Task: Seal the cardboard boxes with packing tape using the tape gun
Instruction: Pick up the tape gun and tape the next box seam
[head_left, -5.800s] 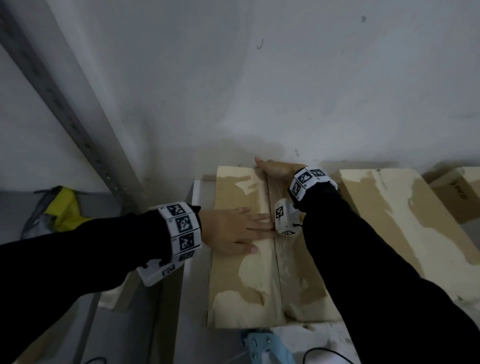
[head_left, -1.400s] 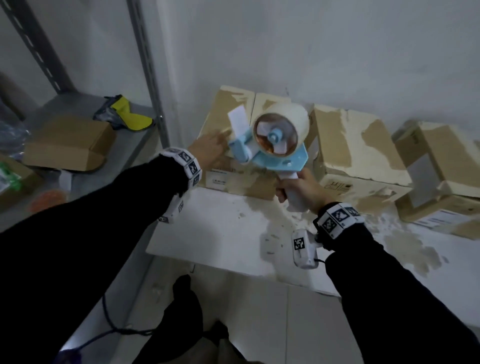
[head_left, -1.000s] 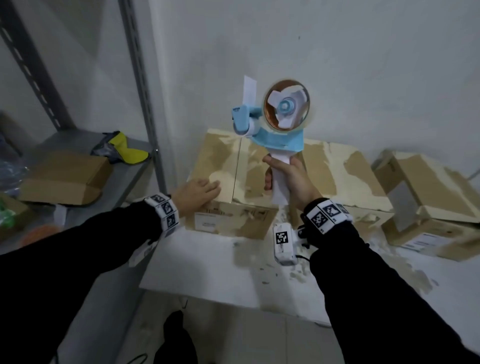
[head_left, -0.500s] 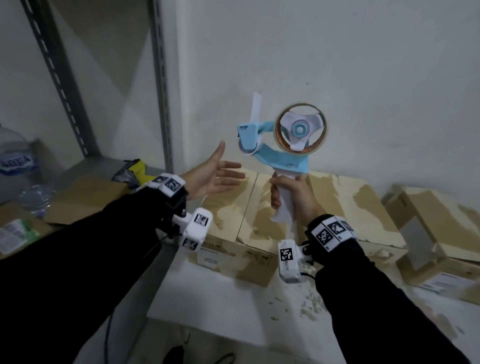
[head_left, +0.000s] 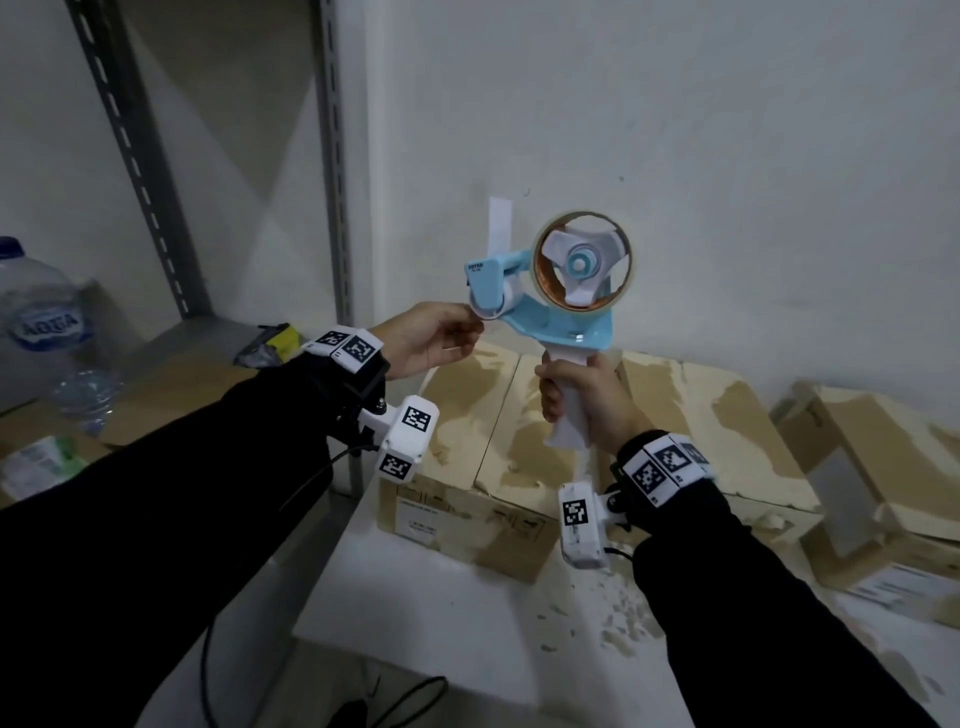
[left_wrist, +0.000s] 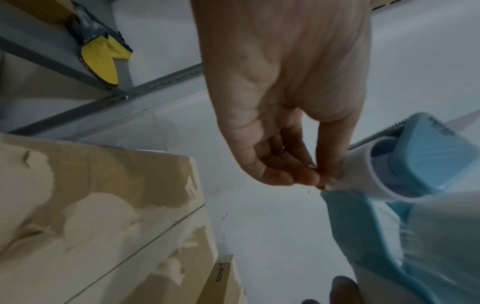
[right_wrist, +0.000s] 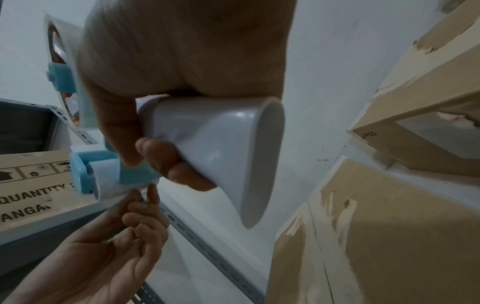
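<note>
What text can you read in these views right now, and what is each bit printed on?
"AQUA": label of the water bottle on the shelf.
"PICO": edge of a cardboard box flap.
"QUANTITY": side of a cardboard box, above a cut-off "ANGA".
Tape gun brand mark: too small to read.
Shipping labels on box fronts: blurred.

Dim light on a white plaster wall (head_left: 701, 130); grey slotted metal shelving (head_left: 332, 156) stands left.

Boxes (head_left: 483, 415) in a row on the table (head_left: 441, 623), against the wall (head_left: 675, 156); shelf (head_left: 171, 364) to the left; tape gun (head_left: 550, 291) above the leftmost box.
</note>
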